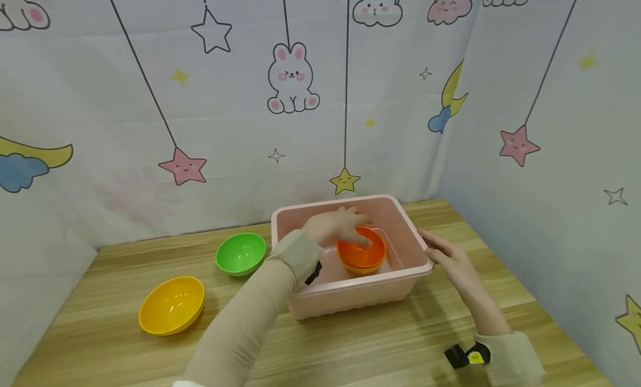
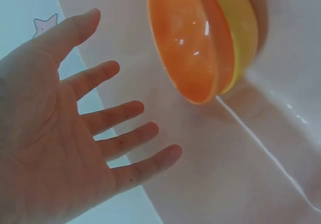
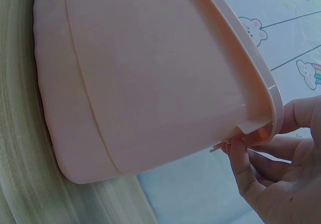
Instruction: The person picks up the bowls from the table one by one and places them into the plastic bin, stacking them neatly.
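A pink plastic basin (image 1: pixel 350 298) stands on the table. Inside it an orange bowl (image 1: pixel 364 256) is nested in a yellow bowl (image 2: pixel 245 38), of which little shows in the head view. Over the basin, beside the orange bowl's rim, is my left hand (image 1: pixel 334 227); its fingers are spread and hold nothing, and the left wrist view shows a gap between them and the bowls. My right hand (image 3: pixel 281 166) grips the basin's rim at its right side, with fingers curled under the edge and the thumb against the rim.
Left of the basin a green bowl (image 1: pixel 241 254) sits on the wooden table (image 1: pixel 100 320), and a larger yellow bowl (image 1: pixel 172 306) stands nearer the front. A white printed curtain (image 1: pixel 240 125) closes off the back and right sides.
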`<state>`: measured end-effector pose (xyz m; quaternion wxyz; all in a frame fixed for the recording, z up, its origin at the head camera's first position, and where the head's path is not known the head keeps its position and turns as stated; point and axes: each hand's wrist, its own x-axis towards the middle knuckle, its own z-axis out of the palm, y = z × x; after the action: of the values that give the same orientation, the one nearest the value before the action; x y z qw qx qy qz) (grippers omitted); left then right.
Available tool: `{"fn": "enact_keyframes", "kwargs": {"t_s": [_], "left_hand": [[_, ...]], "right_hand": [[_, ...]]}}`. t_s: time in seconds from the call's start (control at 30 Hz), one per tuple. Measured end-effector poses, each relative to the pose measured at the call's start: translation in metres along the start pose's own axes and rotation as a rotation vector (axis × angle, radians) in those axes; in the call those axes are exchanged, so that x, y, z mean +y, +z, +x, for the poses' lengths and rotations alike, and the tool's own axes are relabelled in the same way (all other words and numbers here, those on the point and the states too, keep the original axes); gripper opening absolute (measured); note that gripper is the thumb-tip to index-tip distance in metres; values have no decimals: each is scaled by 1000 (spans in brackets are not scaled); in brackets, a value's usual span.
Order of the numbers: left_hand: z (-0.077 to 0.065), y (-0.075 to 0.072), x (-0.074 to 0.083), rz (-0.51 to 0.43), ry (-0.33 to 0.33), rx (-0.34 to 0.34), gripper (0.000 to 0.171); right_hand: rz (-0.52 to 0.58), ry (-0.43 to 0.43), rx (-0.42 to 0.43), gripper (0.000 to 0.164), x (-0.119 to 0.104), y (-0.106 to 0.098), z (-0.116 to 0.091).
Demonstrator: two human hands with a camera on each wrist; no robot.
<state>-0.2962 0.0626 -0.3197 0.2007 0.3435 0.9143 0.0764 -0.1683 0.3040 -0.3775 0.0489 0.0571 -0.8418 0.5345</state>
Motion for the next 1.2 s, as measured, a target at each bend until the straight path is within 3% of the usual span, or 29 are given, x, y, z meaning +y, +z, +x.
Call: {"fn": "enact_keyframes", "kwargs": {"t_s": [0.47,1.0,1.2], "left_hand": [[-23,-19,13,63,-53,-18,66],[-62,-35,30,114,-21,32,67],[-76,-37,30,71,-22,44,65]], "right_hand": [[22,-2,-10,48,0,0,0],[15,13,-10,49,1,0,0],[21,3,-10,48,1,0,-1]]}}
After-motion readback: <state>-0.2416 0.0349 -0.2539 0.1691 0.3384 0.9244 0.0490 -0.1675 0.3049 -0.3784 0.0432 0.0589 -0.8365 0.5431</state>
